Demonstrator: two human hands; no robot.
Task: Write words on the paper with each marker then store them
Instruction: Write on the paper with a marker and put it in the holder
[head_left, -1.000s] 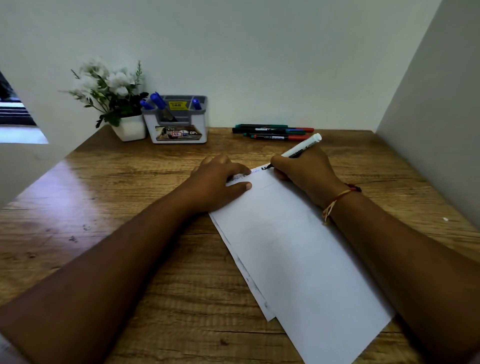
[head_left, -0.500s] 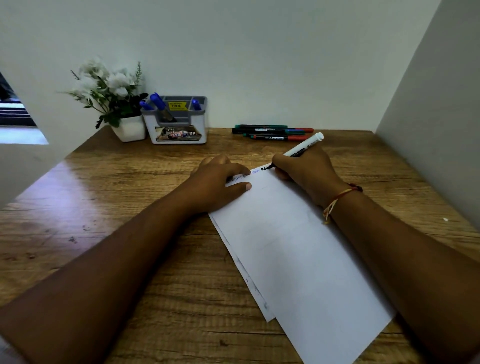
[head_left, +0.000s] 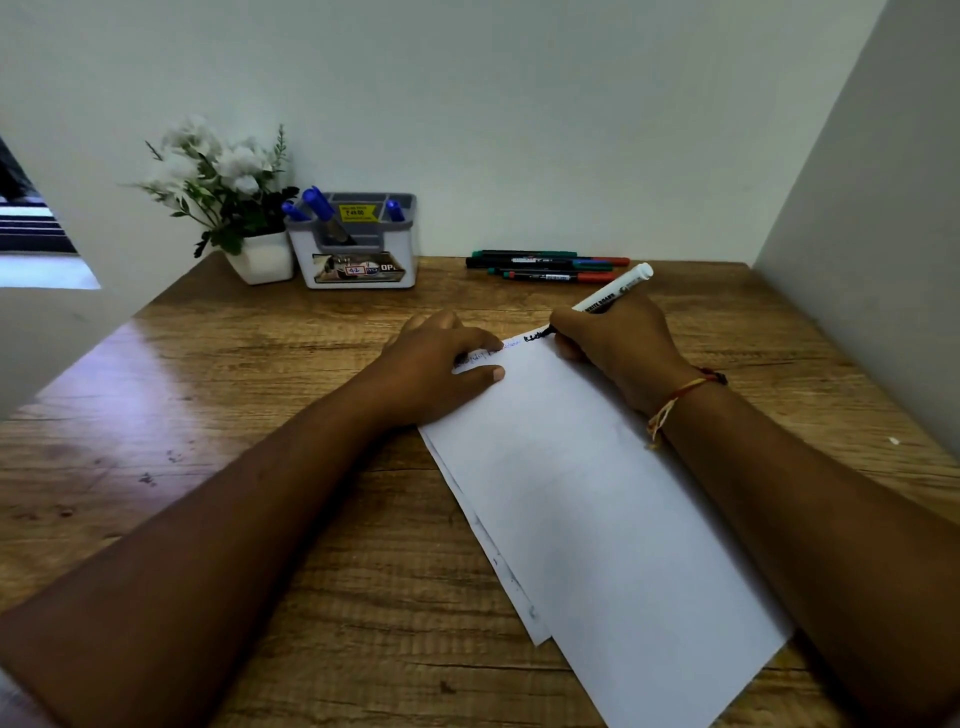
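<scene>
White paper (head_left: 587, 499) lies slanted on the wooden desk (head_left: 218, 395), with a second sheet peeking out beneath its left edge. My left hand (head_left: 441, 364) rests flat on the paper's top left corner, fingers straight. My right hand (head_left: 618, 348) grips a white whiteboard marker (head_left: 618, 288), its black tip touching the paper's top edge beside fresh black writing (head_left: 535, 336). Faint blue writing shows between my hands. Several markers (head_left: 545, 266) lie in a row at the back. A grey and white holder (head_left: 358, 244) with blue markers stands at the back.
A white pot of white artificial flowers (head_left: 228, 202) stands left of the holder. White partition walls close in the desk at the back and on the right (head_left: 857, 234). A small white speck (head_left: 893, 440) lies near the right wall.
My right hand and the marker have crept slightly to the right along the top edge, and black letters have appeared there. My left hand has stayed in place.
</scene>
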